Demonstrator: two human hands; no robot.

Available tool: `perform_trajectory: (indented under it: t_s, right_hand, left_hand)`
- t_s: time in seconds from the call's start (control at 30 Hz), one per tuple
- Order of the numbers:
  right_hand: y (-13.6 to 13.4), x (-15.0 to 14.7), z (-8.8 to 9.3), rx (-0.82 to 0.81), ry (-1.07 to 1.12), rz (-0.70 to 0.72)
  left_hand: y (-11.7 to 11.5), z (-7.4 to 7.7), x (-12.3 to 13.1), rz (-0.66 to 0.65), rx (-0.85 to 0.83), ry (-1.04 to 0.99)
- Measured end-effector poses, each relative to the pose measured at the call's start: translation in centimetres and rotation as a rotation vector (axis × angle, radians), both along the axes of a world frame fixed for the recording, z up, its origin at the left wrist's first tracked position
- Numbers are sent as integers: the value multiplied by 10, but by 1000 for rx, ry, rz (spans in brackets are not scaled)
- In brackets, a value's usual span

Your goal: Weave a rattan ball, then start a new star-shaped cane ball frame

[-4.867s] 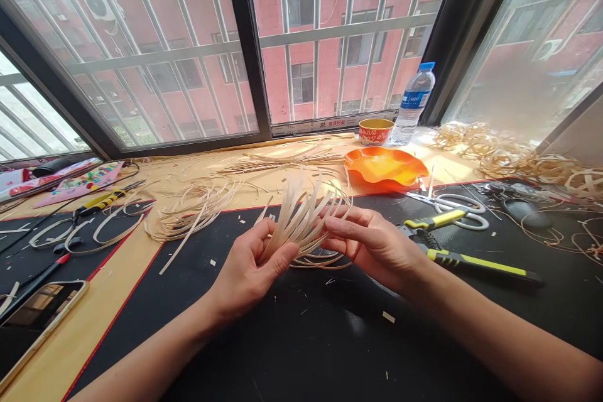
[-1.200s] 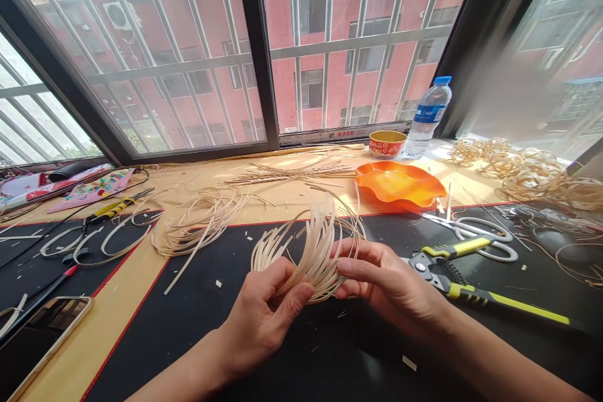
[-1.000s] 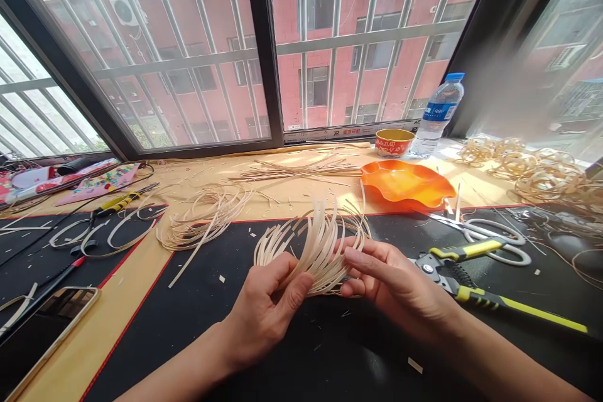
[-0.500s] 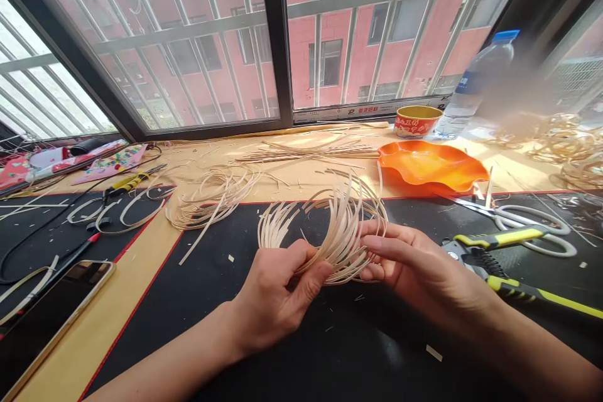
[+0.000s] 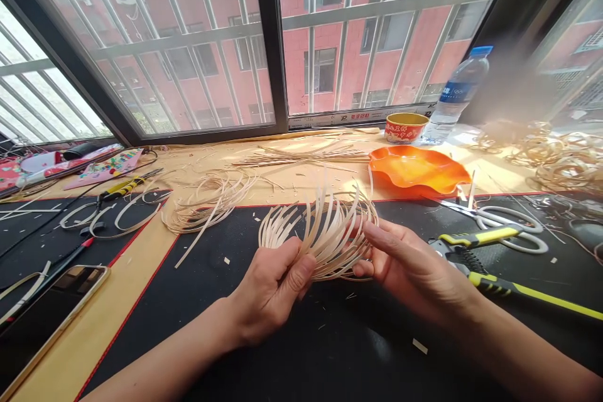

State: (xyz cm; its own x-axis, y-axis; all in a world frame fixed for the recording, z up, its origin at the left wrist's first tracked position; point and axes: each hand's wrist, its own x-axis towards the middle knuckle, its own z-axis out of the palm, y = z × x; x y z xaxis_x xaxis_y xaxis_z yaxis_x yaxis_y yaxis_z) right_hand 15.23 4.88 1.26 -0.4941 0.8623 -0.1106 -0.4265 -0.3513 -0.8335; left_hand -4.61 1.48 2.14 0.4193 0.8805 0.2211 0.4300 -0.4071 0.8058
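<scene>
Here, black mat (image 5: 306, 352) under cane strips (image 5: 325, 245), tan desk (image 5: 115, 308), barred window (image 5: 271, 44) beyond.

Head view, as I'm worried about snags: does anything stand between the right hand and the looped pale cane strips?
Nothing visible does: the right hand touches the looped pale cane strips directly, with no object between them. The left hand holds the strips at their other side.

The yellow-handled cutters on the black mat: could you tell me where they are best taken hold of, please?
Take the cutters by both yellow-and-black handles, coming from the right: the handles spread that way, lying on the black mat, while the metal head sits close to the right hand.
</scene>
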Motion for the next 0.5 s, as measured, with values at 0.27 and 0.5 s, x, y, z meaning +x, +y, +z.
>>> perform_trajectory:
  t_s: [0.27, 0.5]
  right_hand:
    - [-1, 0, -1, 34, 15, 21]
    - [-1, 0, -2, 27, 46, 51]
  left_hand:
    - [-1, 2, 2, -37, -158, -142]
    - [2, -1, 4, -63, -243, -186]
